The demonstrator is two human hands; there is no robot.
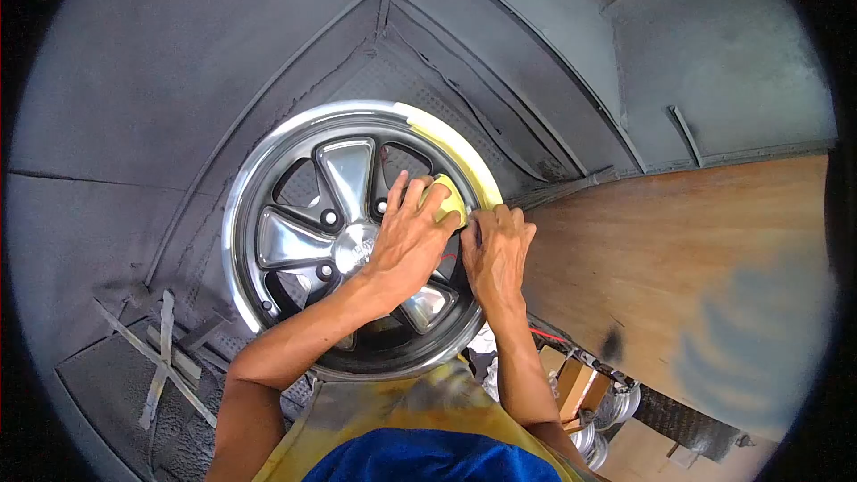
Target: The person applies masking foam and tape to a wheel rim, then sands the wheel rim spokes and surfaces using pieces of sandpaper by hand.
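Wheel (353, 248) lies face up, its support mostly hidden beneath it, so positions are given by the wheel's own edge.

Coverage: a yellow tape strip (462, 147) follows the polished lip from the top edge, a little right of centre, round to the right edge at the fingers. Judged by the lip alone, only a smaller part is done; the top left, whole left edge and lower edge show bare metal. Spokes and centre carry no tape that I can see.

Left hand (411, 232): fingers curled, closed around a yellow tape piece (453, 201), possibly the roll, just inside the right edge. Right hand (496, 254): partly curled, fingertips at the right edge by the strip's lower end; cannot tell whether it pinches tape or merely presses.

Containers: one cardboard box (574, 384), below the lower edge of the wooden panel (643, 232); contents not identifiable. Shiny round metal parts (619, 405) sit beside it.
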